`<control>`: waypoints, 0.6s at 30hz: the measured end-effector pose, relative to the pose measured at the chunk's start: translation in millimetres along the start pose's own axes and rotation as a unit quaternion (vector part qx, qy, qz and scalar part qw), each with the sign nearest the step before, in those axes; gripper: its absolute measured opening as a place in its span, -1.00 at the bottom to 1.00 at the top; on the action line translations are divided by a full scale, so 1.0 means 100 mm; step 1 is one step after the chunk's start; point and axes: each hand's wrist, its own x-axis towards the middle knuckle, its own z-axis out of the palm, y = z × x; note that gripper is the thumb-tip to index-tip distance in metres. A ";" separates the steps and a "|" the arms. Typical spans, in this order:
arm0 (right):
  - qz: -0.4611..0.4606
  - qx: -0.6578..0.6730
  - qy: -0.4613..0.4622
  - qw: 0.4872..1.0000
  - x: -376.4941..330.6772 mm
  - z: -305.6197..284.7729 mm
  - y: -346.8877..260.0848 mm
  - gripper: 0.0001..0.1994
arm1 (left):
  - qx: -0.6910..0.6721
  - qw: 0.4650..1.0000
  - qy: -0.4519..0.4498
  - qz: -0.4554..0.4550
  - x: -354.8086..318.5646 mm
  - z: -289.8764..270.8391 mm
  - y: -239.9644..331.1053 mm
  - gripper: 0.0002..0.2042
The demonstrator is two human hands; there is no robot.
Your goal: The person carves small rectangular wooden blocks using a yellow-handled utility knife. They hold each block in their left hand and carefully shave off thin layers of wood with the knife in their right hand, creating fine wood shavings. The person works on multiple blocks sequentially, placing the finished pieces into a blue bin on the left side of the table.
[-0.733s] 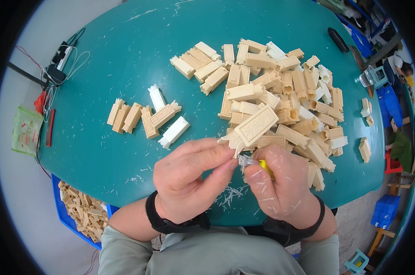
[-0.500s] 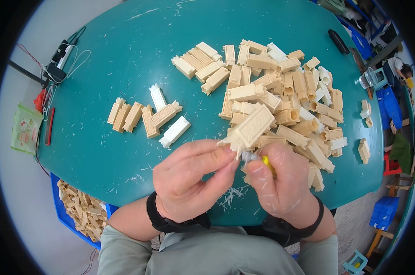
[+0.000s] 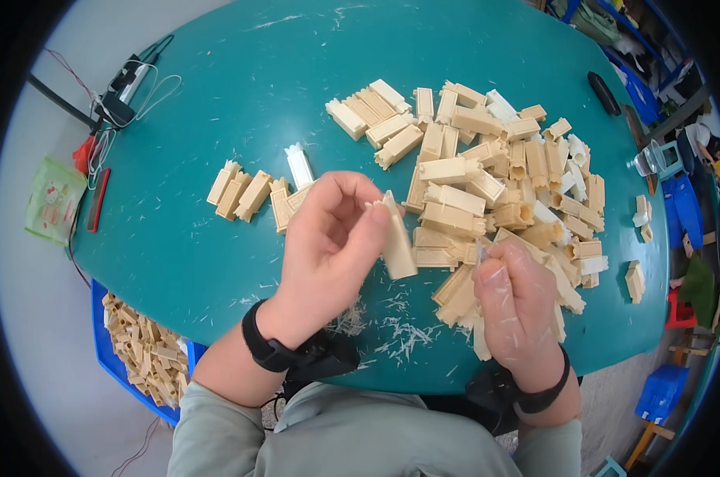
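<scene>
My left hand (image 3: pixel 332 250) pinches a beige hollow plastic block (image 3: pixel 399 248) with a jagged end between thumb and fingers; the jagged end is up and the plain end hangs down. To its right, my right hand (image 3: pixel 520 306) is closed round a small knife (image 3: pixel 481 252). Only its greyish tip shows above the thumb; the handle is hidden in the fist. Pale shavings cling to that hand. Beyond both hands lies a heap of similar beige and white blocks (image 3: pixel 535 163). A smaller group of blocks (image 3: pixel 253 195) lies left of my left hand, partly covered by it.
Plastic shavings (image 3: pixel 403 330) litter the green table (image 3: pixel 217 103) in front of me. A blue bin (image 3: pixel 105 350) full of blocks stands below its left edge. A power strip (image 3: pixel 129 83), cables and a red strip (image 3: pixel 100 200) lie left. A black object (image 3: pixel 604 94) lies far right.
My hands have moved apart. The left has gone up and left, turning the block so its jagged end points up; the right, with the knife, has shifted right and down. The view has tilted slightly.
</scene>
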 end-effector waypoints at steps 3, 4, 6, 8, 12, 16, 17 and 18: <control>0.001 -0.019 -0.002 1.000 0.02 -0.01 -0.04 -0.78 | -0.053 0.998 -0.029 0.017 0.04 -0.04 0.00 -0.88; -0.017 -0.017 -0.001 1.000 0.02 0.00 -0.03 -0.78 | -0.073 0.996 -0.044 0.023 0.03 -0.04 0.02 -0.87; -0.044 -0.015 -0.007 0.999 0.02 -0.01 -0.02 -0.78 | -0.134 0.989 -0.066 0.006 -0.02 0.01 0.06 -0.85; -0.060 -0.017 -0.018 0.998 0.00 -0.02 -0.02 -0.77 | -0.207 0.967 -0.142 -0.042 -0.06 -0.02 0.11 -0.88; -0.068 -0.008 -0.026 0.997 0.01 -0.01 0.00 -0.77 | -0.230 0.956 -0.171 -0.066 -0.11 0.00 0.12 -0.88; -0.090 -0.022 -0.018 0.996 -0.01 -0.01 0.05 -0.76 | -0.213 0.958 -0.180 -0.063 -0.12 0.02 0.11 -0.88; -0.094 -0.025 -0.017 0.995 -0.01 -0.01 0.05 -0.76 | -0.211 0.959 -0.177 -0.062 -0.13 0.02 0.11 -0.88; -0.094 -0.025 -0.017 0.995 -0.01 -0.01 0.05 -0.76 | -0.210 0.960 -0.173 -0.060 -0.13 0.02 0.12 -0.88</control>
